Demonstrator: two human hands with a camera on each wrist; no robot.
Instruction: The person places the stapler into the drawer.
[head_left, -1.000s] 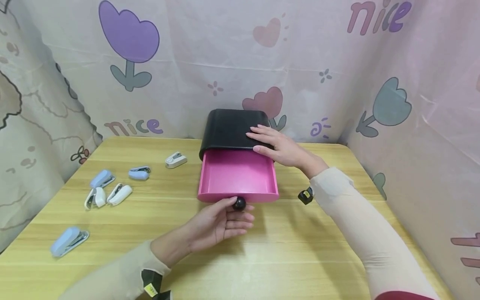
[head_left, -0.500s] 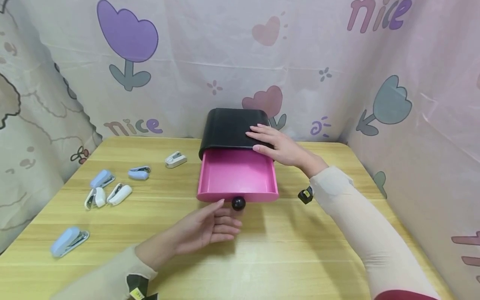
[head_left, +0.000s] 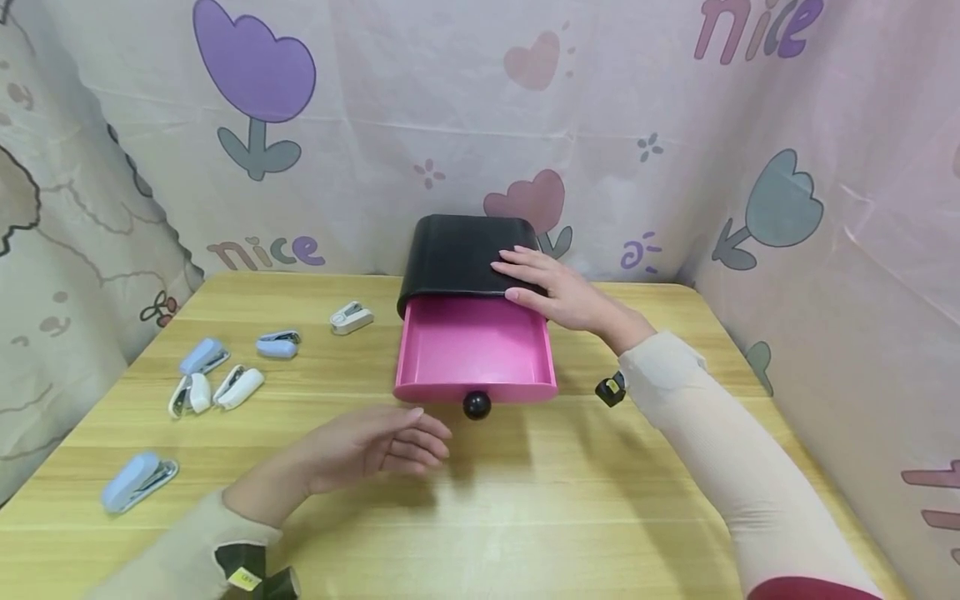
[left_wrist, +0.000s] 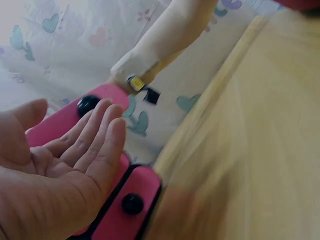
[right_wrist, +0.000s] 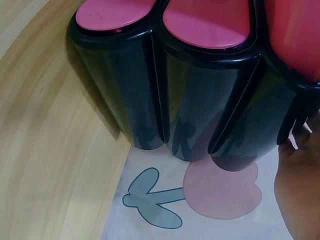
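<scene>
A black drawer box [head_left: 457, 250] stands at the back middle of the table, its top pink drawer [head_left: 476, 342] pulled out and bare inside. A round black knob [head_left: 477, 405] sits on that drawer's front. My right hand [head_left: 558, 292] rests flat on the box's top right, fingers spread. Left of the knob and apart from it, my left hand [head_left: 375, 450] hangs over the table with relaxed fingers, holding nothing. The left wrist view shows a lower drawer [left_wrist: 142, 190] pushed in beneath the pulled-out one. Three stacked tiers of the box [right_wrist: 190, 100] appear in the right wrist view.
Several small staplers lie on the left of the table: a white one [head_left: 352, 317] near the box, blue ones [head_left: 277, 344] [head_left: 204, 356], a white pair [head_left: 238, 387], and a blue stapler [head_left: 139, 482] nearer the front. A printed curtain [head_left: 375, 150] closes off the back and sides.
My left hand has let go of the black knob and drawn back to the left and toward me. The drawer stays pulled out; my right hand has not moved.
</scene>
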